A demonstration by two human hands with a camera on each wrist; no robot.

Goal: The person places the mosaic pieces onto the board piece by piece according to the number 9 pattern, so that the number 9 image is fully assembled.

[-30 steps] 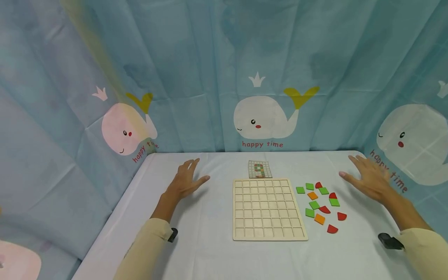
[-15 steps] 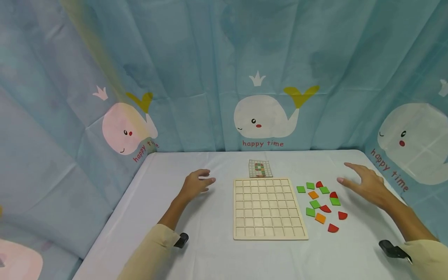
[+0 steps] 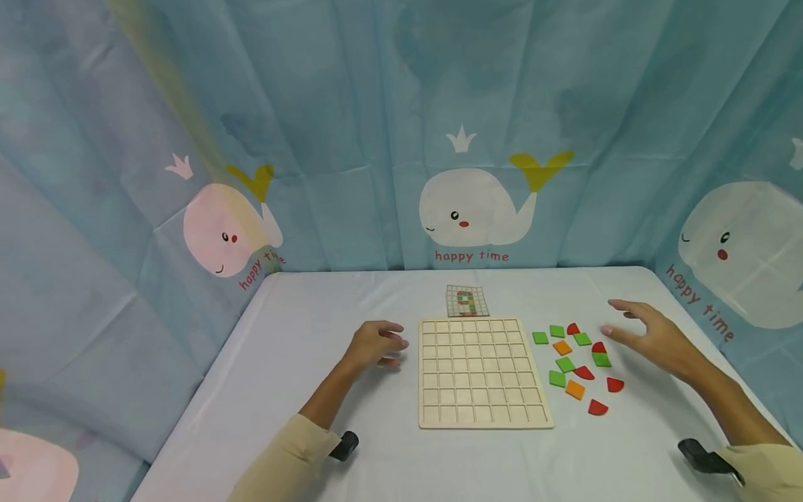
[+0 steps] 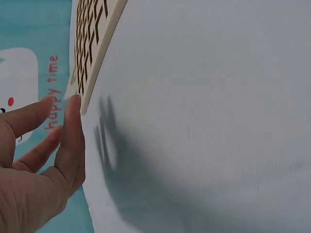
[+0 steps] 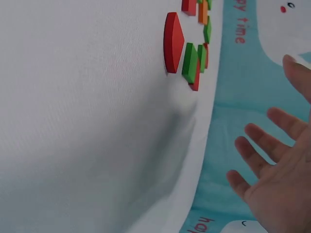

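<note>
A pale wooden grid board (image 3: 483, 373) lies in the middle of the table, its squares bare. To its left hovers my left hand (image 3: 371, 346), fingers loosely bent and holding nothing, fingertips near the board's left edge. My right hand (image 3: 655, 341) hangs above the table at the right, thumb and fingers apart, with nothing in it. Between the board and that hand lie scattered flat pieces: green squares (image 3: 565, 364), orange squares (image 3: 575, 390) and red quarter-rounds (image 3: 598, 407). In the right wrist view a red piece (image 5: 172, 43) and a green piece (image 5: 190, 63) lie beyond the fingers.
A small pattern card (image 3: 467, 301) with a coloured figure on a grid lies behind the board. White cloth covers the table (image 3: 376, 460). A blue curtain (image 3: 351, 139) with whale prints closes off the back and sides.
My left hand has moved right and slightly toward me, up to near the board, its fingers bending more. My right hand has shifted slightly left and nearer to me. The pieces lie as before.
</note>
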